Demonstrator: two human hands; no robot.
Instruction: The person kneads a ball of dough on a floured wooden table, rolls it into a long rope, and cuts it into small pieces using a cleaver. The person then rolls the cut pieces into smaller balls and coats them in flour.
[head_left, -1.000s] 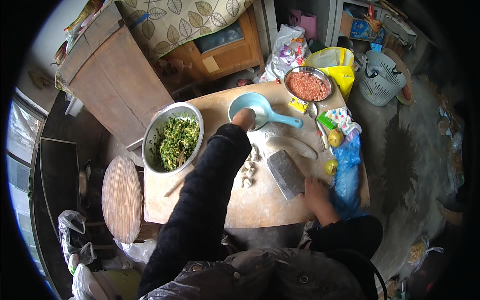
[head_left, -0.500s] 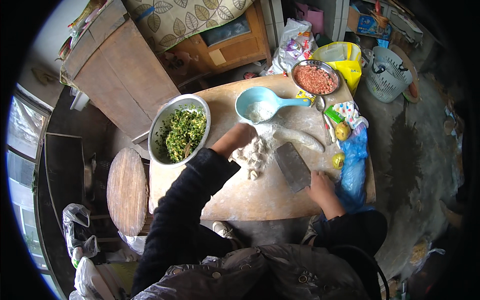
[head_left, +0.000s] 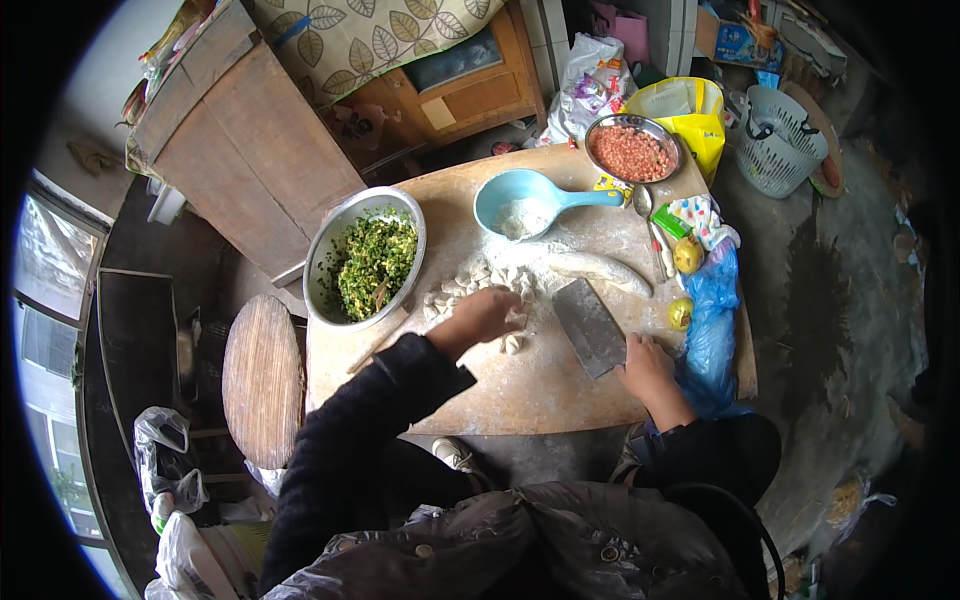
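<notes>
My left hand (head_left: 487, 317) is above a scatter of small floured dough pieces (head_left: 448, 291), its fingers curled and pointing down; what they hold, if anything, is hidden. In my right hand (head_left: 648, 368) is the handle of a cleaver (head_left: 588, 328), whose broad dark blade lies nearly flat over the board. A floured dough roll (head_left: 604, 271) rests just beyond the blade. Loose flour (head_left: 537, 257) covers the wood around it. Behind stands a light-blue dipper (head_left: 490, 207) with flour inside.
A metal bowl (head_left: 419, 246) of chopped green filling stands left on the wooden board (head_left: 470, 404). Far right are a dish (head_left: 675, 171) of minced meat and a spoon (head_left: 643, 203). Yellow-green fruit (head_left: 680, 313) and a blue plastic bag (head_left: 709, 345) line the right edge. A stool (head_left: 262, 380) stands left.
My left hand has moved toward me from the flour by the dipper, uncovering more dough pieces behind it. My right hand and the cleaver stay nearly in place.
</notes>
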